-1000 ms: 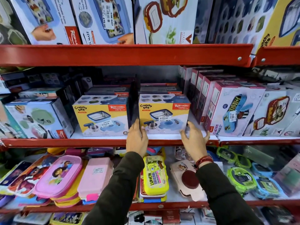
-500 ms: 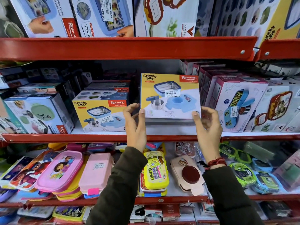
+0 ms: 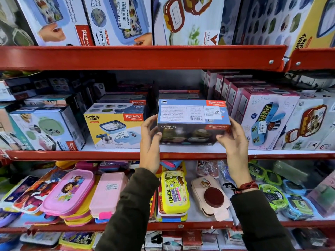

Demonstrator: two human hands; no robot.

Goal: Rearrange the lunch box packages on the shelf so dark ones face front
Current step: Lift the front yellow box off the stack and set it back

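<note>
A Crunchy Bite lunch box package [image 3: 192, 122] is held just above the middle shelf [image 3: 108, 154] between both hands. Its dark face with food pictures points toward me, and its blue panel with text and a barcode is on top. My left hand [image 3: 149, 140] grips the package's left end, and my right hand [image 3: 234, 140] grips its right end. A second Crunchy Bite package [image 3: 115, 126] stands on the shelf to the left, yellow face forward. More dark boxes [image 3: 178, 95] are stacked behind the held one.
White-and-pink lunch box cartons [image 3: 266, 118] stand close on the right, a pale green-print box [image 3: 45, 129] on the left. The red upper shelf rail [image 3: 145, 57] hangs above. Loose plastic lunch boxes [image 3: 174, 192] fill the shelf below my arms.
The package left the shelf, rose with its yellow face toward me, and has since been turned and lowered so its dark face points forward. Both hands stayed on its ends.
</note>
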